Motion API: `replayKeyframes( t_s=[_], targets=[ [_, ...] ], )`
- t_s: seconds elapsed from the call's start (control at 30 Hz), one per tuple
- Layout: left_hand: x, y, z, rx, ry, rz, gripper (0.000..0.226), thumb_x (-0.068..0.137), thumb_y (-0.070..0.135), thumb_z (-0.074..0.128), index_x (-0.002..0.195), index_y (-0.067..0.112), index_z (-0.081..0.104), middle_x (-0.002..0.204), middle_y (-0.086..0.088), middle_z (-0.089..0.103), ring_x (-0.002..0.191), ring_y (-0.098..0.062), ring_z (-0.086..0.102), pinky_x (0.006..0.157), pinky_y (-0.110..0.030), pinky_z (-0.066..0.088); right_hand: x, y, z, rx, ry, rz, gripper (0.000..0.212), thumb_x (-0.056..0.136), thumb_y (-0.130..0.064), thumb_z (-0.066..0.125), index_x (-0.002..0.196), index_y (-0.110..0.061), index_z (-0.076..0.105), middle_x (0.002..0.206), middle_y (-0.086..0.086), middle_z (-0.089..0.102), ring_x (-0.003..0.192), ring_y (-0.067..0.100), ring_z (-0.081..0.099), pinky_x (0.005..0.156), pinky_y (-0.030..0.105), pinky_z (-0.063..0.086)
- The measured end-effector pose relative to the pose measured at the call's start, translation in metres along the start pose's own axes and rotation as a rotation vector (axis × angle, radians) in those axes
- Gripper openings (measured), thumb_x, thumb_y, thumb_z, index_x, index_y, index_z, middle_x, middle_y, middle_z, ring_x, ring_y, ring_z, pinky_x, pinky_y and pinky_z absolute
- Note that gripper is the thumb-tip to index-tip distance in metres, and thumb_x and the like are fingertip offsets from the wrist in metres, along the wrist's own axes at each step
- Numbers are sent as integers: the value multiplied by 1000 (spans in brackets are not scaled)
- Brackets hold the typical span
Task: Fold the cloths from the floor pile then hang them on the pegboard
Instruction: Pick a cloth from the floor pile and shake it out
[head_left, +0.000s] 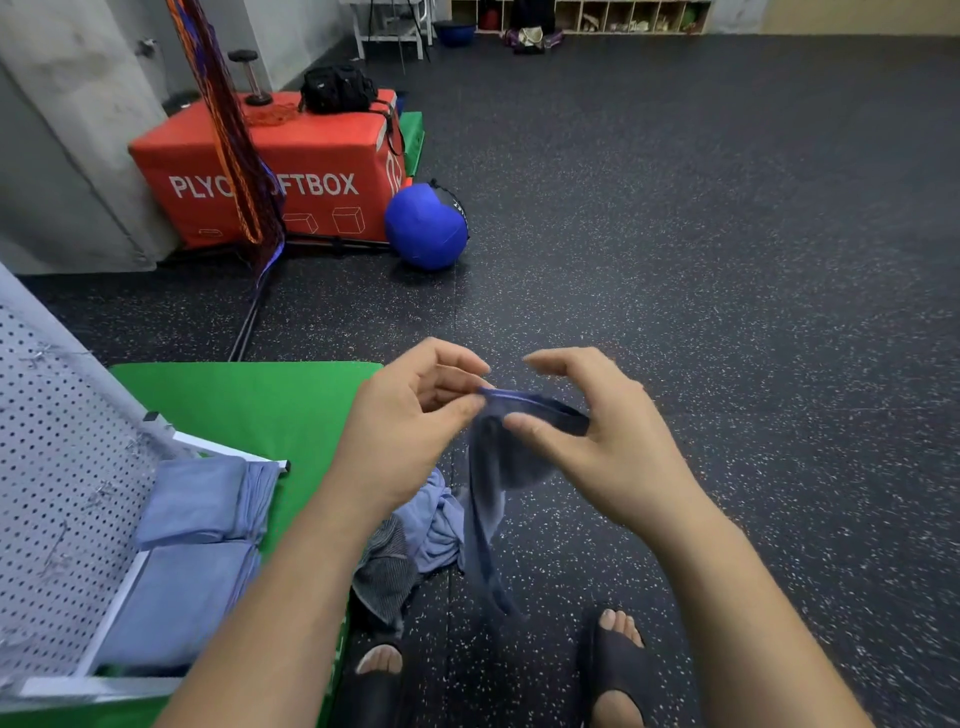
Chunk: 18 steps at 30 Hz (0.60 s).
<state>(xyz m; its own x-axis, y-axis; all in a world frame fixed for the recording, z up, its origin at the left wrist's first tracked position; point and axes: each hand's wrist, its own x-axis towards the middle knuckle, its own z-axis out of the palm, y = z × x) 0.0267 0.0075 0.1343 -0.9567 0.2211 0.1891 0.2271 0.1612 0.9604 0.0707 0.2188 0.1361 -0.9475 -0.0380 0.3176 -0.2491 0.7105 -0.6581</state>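
A dark blue cloth (491, 499) hangs in front of me, blurred by motion. My left hand (410, 421) pinches its top edge between thumb and fingers. My right hand (597, 431) holds the same edge a little to the right, thumb in front and fingers spread above it. Below the hands, a small pile of cloths (415, 540) lies on the floor, light blue and grey striped. The white pegboard (57, 467) leans at the left. Two folded light blue cloths (192, 545) lie at its base.
A green mat (249, 405) lies under the pegboard. My sandalled feet (613, 670) stand on dark speckled flooring. Farther back are a red soft box (291, 166) with a black bag on top, a blue ball (423, 226) and hanging straps (228, 135).
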Motion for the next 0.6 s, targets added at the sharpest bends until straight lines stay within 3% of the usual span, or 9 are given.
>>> replayKeyframes(
  t_s=[0.07,0.23,0.33,0.47,0.6],
  targets=[
    [-2,2,7,-23,-54,5,31,90,-9,76,106,17,72,96,-4,80,92,-14,76,83,-20,55,1,-2,5,-1,-76,-33,48,91,-45,79,135,-38,61,131,-24,62,129,1,56,112,46,44],
    [-6,3,14,-14,-48,38,33,89,-7,78,108,19,71,98,-3,78,87,-12,74,79,-22,55,2,-1,8,102,-34,-13,7,97,-25,77,99,-29,71,93,-17,74,95,2,68,87,33,52],
    [-7,0,15,118,-21,33,33,85,5,83,102,26,65,96,1,75,77,-9,69,72,-24,53,2,-6,6,186,21,6,6,98,-25,76,94,-26,71,89,-14,74,90,8,70,86,37,56],
    [-5,-15,20,287,-108,-7,23,75,15,75,92,25,62,82,5,73,76,-14,69,76,-39,58,2,-12,4,287,110,26,8,97,-20,74,92,-25,71,86,-11,74,83,10,70,82,41,57],
    [-2,-32,26,414,-92,-41,22,77,9,65,83,29,59,68,12,65,64,-8,56,65,-31,49,3,-14,0,287,171,42,9,96,-18,76,91,-24,72,82,-12,73,78,8,67,77,36,56]
  ],
)
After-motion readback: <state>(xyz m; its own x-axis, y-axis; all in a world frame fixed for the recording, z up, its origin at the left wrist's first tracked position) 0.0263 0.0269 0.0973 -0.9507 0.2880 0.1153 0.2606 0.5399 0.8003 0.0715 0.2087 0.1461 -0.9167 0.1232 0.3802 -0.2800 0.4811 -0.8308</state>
